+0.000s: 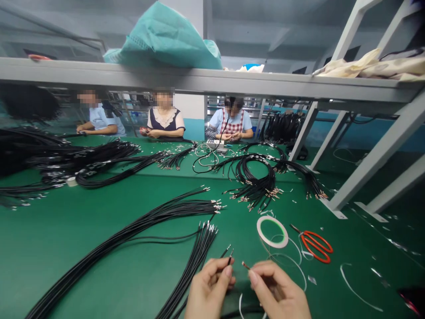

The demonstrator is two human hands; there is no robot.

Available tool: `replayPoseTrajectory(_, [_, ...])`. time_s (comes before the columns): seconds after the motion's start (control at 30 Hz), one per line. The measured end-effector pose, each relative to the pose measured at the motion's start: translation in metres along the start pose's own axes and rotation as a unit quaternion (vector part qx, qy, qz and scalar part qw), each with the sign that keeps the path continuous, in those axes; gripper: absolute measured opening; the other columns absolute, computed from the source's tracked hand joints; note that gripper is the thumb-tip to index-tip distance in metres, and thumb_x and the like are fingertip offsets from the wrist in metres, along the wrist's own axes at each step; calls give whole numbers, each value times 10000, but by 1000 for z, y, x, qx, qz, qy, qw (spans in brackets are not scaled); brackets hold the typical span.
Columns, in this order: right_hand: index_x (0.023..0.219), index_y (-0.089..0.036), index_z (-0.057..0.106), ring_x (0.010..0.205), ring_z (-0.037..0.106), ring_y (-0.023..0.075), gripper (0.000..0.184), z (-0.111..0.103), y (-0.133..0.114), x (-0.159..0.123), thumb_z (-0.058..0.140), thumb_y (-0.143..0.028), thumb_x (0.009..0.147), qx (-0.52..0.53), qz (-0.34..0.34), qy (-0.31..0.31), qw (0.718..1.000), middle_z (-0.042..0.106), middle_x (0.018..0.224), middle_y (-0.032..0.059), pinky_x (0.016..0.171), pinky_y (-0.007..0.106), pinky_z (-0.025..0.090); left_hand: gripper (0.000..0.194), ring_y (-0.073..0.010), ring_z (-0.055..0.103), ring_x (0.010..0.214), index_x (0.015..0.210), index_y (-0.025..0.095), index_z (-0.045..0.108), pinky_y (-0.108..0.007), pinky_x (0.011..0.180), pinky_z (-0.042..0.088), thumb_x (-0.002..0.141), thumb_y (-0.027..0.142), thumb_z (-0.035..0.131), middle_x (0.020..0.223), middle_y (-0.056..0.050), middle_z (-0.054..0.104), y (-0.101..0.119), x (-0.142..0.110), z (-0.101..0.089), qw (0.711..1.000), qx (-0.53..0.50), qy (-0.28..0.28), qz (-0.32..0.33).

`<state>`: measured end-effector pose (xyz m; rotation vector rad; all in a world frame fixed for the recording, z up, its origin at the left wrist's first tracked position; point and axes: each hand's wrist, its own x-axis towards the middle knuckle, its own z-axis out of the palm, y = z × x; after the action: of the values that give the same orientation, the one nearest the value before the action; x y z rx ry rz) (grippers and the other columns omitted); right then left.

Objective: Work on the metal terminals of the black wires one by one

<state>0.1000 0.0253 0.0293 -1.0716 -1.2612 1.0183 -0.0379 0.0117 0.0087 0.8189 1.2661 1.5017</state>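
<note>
Cables [195,257] with thin black sheathing are laid in long bundles across a green table [63,261], and one bundle runs past the hands toward the near edge. Small metal terminals [262,193] are already fitted to the ends of a large heap farther out, and silver tips are seen on the nearer bundles. How much work remains cannot be told. A short cable end [229,259] is pinched between the thumb and fingers of the left hand [209,288], which is almost closed. A small metal-tipped piece [245,265] is pinched in the same way by the right hand [277,290], and the two are held just apart. A roll of white tape [272,231] and red-handled scissors [315,246] lie to the right, among thin white strips [355,288]. Across the table, co-workers [165,117] are seated beneath a grey shelf [199,79], on which a teal bag [162,37] and pale cloth [368,66] are piled. The shelf is carried by a white metal frame [392,146].
</note>
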Motion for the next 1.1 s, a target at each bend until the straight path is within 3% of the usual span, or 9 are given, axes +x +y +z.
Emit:
replayPoseTrajectory(0.1, [696,-193,713,841,696,231,188,-6,-5,1,689,-346,803,-48,-41,-56,996,704,876,100,684,246,578,258,-162,658,667,864,164,780,-259,647,567,718,377,772,766,-25,625,13,-6,0,998,45,-25,43])
replayPoseTrajectory(0.3, [749,-190,704,997,676,262,173,-9,-10,-4,633,-305,858,-67,-5,-96,993,696,1033,135,817,316,566,177,-163,664,731,962,179,732,-232,639,570,830,279,671,832,-32,634,11,-16,0,984,135,-35,109])
replayPoseTrajectory(0.47, [762,-185,687,1000,681,253,167,-6,-9,-9,630,-301,867,-35,19,-102,994,707,1007,128,818,302,570,189,-166,687,776,1032,205,645,-238,691,583,844,217,656,863,-28,692,5,-20,1,972,182,-13,151])
replayPoseTrajectory(0.8, [768,-178,649,839,711,197,179,-2,-10,-9,629,-319,875,-1,55,-86,995,719,956,96,740,266,583,282,-159,683,831,1105,251,635,-235,726,579,870,98,607,949,-22,686,2,-22,0,932,240,-35,269])
replayPoseTrajectory(1.1, [779,-181,647,802,710,191,162,-4,-8,-8,633,-312,873,7,60,-87,994,727,954,93,719,274,585,366,-156,660,776,1173,259,654,-235,691,554,871,63,588,910,-36,692,11,-22,1,915,251,-63,308])
